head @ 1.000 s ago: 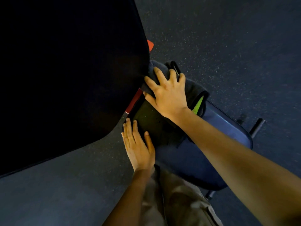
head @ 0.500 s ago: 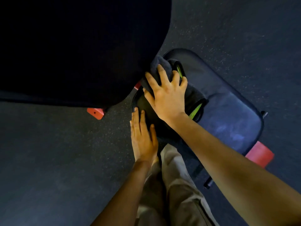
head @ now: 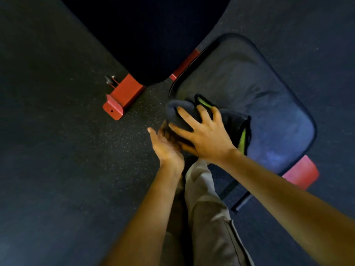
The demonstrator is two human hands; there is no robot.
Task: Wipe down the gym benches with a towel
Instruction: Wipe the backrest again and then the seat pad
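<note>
Towel: dark towel [head: 231, 120] with lime trim, bunched at the near-left edge of the seat surface [head: 269, 100].
Right hand: our right hand [head: 203, 136] presses it, fingers spread flat.
Left hand: our left hand [head: 166, 146] cups palm-up just off that edge. Its fingers are hidden, so we cannot tell its grip.
Doing it well: we judge firm, overlapping strokes across the seat surface work best.
Around: black backrest [head: 149, 35] beyond the seat surface, red frame foot [head: 123, 96] to its left. Our trouser leg [head: 203, 191] crowds its near edge.

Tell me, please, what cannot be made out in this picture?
Head view:
Left hand: fingers hidden under the right hand and towel; grip unclear.
Back pad: too dark, cut off by the top edge.
Seat pad beneath the towel: covered.
Red frame: mostly hidden by the pads.
</note>
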